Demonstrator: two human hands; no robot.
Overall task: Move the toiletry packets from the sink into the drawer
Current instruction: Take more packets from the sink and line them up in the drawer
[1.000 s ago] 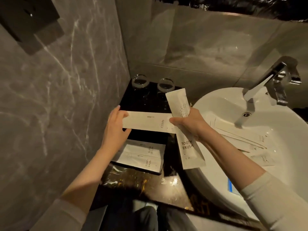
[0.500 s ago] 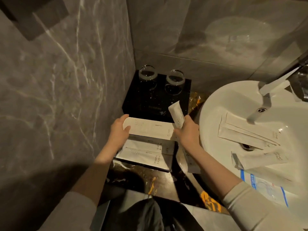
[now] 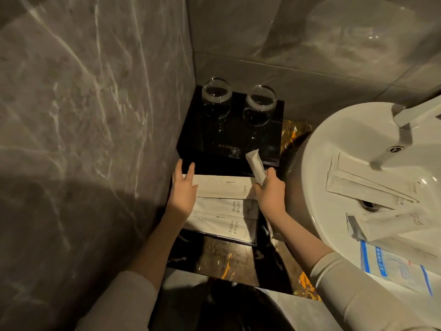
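Observation:
A white comb packet [image 3: 224, 187] lies in the open black drawer [image 3: 214, 238], behind two toothbrush packets [image 3: 226, 207] [image 3: 222, 226]. My left hand [image 3: 182, 191] rests with straight fingers on the comb packet's left end. My right hand [image 3: 270, 192] grips another toothbrush packet [image 3: 256, 167], which sticks up from my fist, and touches the comb packet's right end. Several more white packets [image 3: 367, 182] lie in the white sink [image 3: 317, 151] to the right, near the drain.
Two clear glasses [image 3: 216, 91] [image 3: 260, 97] stand on the black box [image 3: 238, 137] in the corner behind the drawer. A marble wall [image 3: 83, 115] closes the left side. The tap [image 3: 415, 113] overhangs the sink. A blue-striped plastic bag [image 3: 396, 268] lies at the sink's near edge.
Both hands have lowered the comb packet into the drawer behind the toothbrush packets. My left fingers have straightened on its end. The view has tilted down.

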